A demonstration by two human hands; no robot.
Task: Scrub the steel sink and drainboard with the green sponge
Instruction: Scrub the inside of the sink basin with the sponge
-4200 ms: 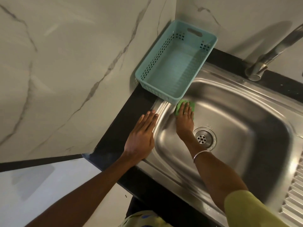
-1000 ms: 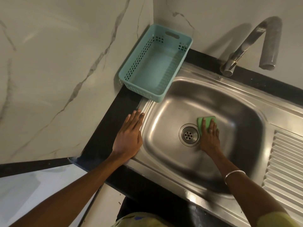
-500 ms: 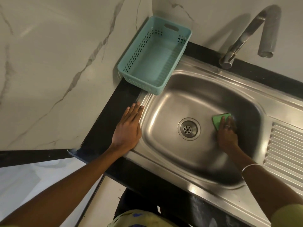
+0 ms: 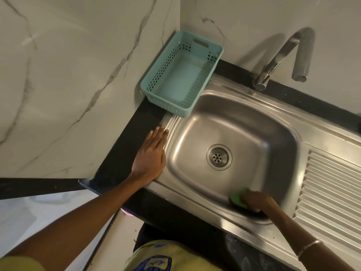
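Green sponge [image 4: 237,198] is gripped by right hand [image 4: 256,201] at sink [image 4: 244,122] near wall; left hand [image 4: 151,157] laid flat on rim. Firm overlapping strokes advised, drainboard [image 4: 330,194] beside right hand untouched.

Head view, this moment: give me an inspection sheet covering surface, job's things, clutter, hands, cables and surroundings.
Surface: black counter, steel sink set in it.
Job's things: green sponge at the basin's near wall; drainboard to the right.
Clutter: teal basket, nothing in it, its corner over the sink rim.
Hands: left hand flat on the sink's left rim; right hand grips the sponge, blurred.
Cables: nothing seen.
Surroundings: marble walls, tap.
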